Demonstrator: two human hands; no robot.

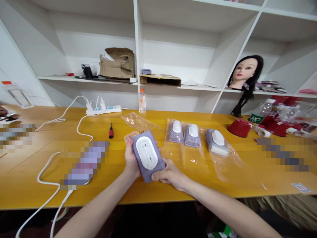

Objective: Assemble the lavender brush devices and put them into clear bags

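Between my hands, above the near part of the table, is a tilted purple-grey plastic device with a white oval panel on its upper face. What kind of device it is, I cannot tell. My left hand wraps round its left side, with the fingers mostly hidden behind it. At the lower right corner, my right hand grips it with the thumb on the front. Beyond, to the right, lie three similar purple devices with white raised parts: one device, a second device and a third device, on or in clear plastic bags.
A red-and-black screwdriver lies left of my hands. Further left are a blurred-out phone-like object, white cables and a power strip. A bottle stands at the back. Red spools and a mannequin head are at the right.
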